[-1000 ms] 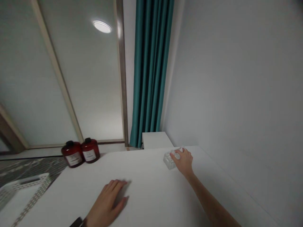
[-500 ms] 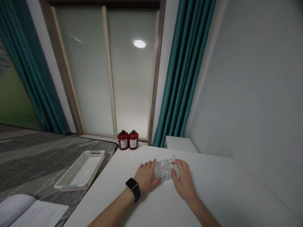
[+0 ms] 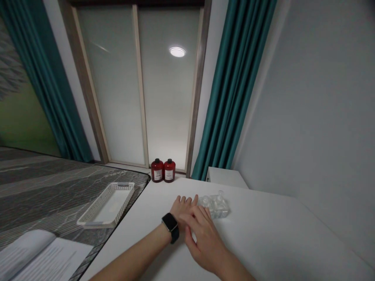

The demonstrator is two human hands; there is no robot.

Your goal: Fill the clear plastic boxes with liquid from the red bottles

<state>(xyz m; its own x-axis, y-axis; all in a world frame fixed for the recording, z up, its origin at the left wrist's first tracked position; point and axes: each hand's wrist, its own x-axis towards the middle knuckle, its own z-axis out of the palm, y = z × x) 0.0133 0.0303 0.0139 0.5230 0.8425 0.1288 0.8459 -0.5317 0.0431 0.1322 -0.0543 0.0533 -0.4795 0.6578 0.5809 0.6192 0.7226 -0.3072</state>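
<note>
A clear plastic package (image 3: 218, 206), apparently holding small transparent items, lies on the white table. My left hand (image 3: 181, 208), with a black smartwatch (image 3: 170, 226) on the wrist, is at the package's left end. Its fingers are stretched out, the index finger beside or touching the package; the thumb is hidden. My right hand (image 3: 205, 244) crosses in front of the left one, in the air or lightly touching it. Its fingers are slightly bent and apart, and nothing shows in them.
Two red bottles (image 3: 157, 171) with black caps stand at the table's far left corner. On the grey striped bed surface left of the table are a white perforated basket (image 3: 124, 203) and an open book (image 3: 58, 257). A white cabinet (image 3: 227, 177) stands beyond the table.
My right hand has left the package's right side and moved left and nearer me, over the left hand. The left hand stays by the package. The view has shifted slightly.
</note>
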